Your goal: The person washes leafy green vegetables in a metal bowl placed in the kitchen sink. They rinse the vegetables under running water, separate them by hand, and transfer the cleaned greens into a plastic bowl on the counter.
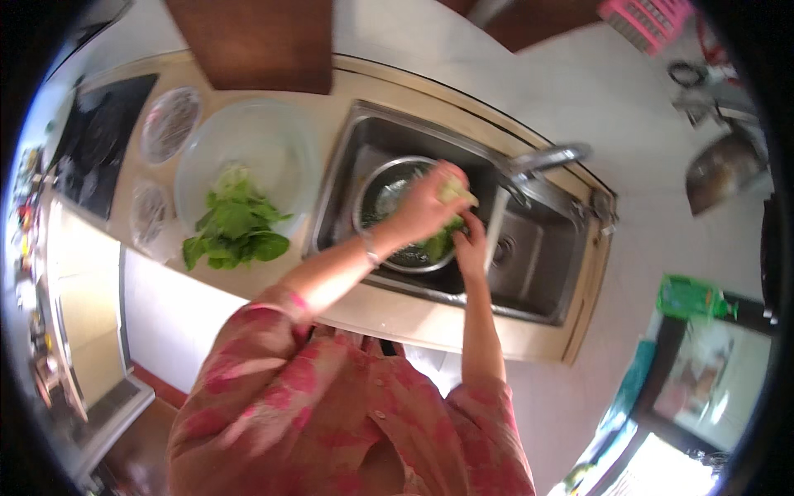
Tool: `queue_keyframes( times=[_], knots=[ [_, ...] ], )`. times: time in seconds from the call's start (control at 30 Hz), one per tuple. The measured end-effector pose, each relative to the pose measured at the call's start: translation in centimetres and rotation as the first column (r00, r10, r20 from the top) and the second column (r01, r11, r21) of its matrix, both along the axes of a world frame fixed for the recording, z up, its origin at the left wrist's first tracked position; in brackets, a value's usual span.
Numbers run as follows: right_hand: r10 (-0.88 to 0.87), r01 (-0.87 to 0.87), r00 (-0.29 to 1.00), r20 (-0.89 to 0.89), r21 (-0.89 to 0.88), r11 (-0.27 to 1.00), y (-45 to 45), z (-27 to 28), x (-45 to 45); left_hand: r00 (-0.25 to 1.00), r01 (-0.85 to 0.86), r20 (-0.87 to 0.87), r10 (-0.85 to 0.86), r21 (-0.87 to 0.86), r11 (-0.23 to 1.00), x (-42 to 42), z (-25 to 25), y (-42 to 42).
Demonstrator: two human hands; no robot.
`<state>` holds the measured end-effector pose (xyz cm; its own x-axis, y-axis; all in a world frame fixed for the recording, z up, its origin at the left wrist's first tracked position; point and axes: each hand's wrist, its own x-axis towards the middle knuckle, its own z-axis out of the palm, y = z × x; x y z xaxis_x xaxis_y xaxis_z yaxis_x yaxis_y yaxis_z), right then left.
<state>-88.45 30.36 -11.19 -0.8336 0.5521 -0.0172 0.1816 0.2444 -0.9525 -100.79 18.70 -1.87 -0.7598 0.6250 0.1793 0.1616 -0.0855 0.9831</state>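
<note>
My left hand (428, 201) is closed around the pale stem end of a leafy green vegetable (441, 240), above a round metal bowl (366, 186) of water in the sink's larger basin. The leaves hang down toward the bowl's right side. My right hand (470, 245) is against these leaves at the bowl's right rim; blur hides whether its fingers grip them. A bunch of green leafy vegetables (239, 226) lies with its stems in a wide clear bowl (282, 133) on the counter, leaves over the near rim.
The faucet (549, 160) reaches over the divider between the basins. To the right is the smaller basin (536, 254) with its drain. Left of the clear bowl are two plastic-covered dishes (172, 124) and a black cooktop (105, 139). A brown cabinet (267, 43) juts over the counter's back.
</note>
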Motion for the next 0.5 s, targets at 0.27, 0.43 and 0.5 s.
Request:
queue_keyframes(
  times=[0.27,0.43,0.5],
  knots=[
    [-0.244,0.264,0.958,0.153,-0.128,0.956,2.3,-5.9,1.4,0.827,-0.101,0.553,-0.102,0.324,0.941,-7.6,6.5,-6.6],
    [-0.261,0.263,0.909,0.325,0.041,0.964,1.9,-7.3,1.8,0.682,-0.079,0.731,-0.037,0.123,0.989,-14.6,7.9,-14.3],
    [-0.293,0.279,0.9,0.322,0.09,0.956,3.0,-9.1,2.6,0.669,-0.098,0.742,0.039,0.036,0.995,-16.1,7.7,-16.4]
  ],
)
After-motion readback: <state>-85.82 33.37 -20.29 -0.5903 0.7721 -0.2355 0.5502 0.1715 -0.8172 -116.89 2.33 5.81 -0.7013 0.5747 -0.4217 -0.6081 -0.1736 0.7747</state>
